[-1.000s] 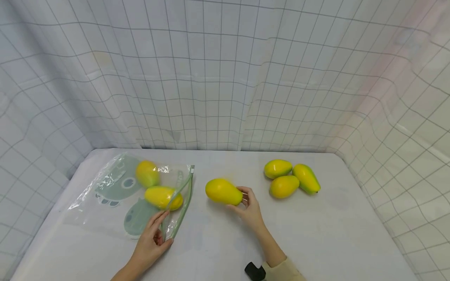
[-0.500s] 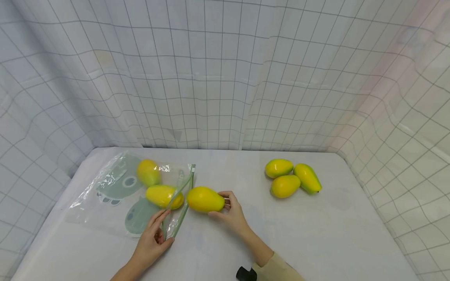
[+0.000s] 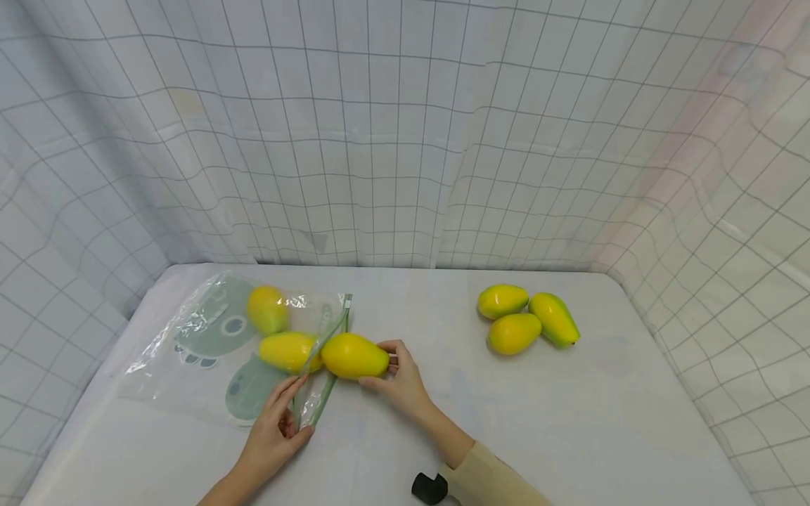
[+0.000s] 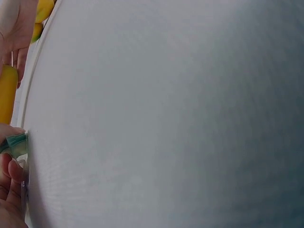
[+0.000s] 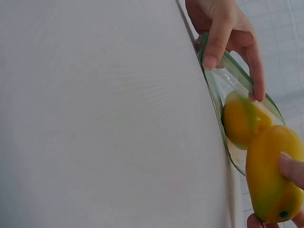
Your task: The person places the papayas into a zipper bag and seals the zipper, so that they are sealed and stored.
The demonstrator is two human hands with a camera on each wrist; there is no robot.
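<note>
Gripping with the right hand (image 3: 400, 381), with thumb and fingers bent around one end, a plump, smooth, yellow fruit with greenish tint (image 3: 354, 356); with the other end at the opening of a clear plastic bag with green edge strips and pale-green animal print (image 3: 211, 337). Pinching these strips apart with the left hand (image 3: 271, 430). Could jam against the oval yellow fruit just inside the opening (image 3: 285, 350), because of its blocking position. Could also catch the upper strip and fold it inward, if pinched too loosely. Could slip onto the white table (image 3: 569, 422), being held by one end only. Notice, deeper inside, a rounder yellow-green fruit (image 3: 266, 310); well apart, to the right, three loose yellow-and-green fruits (image 3: 514, 334).
</note>
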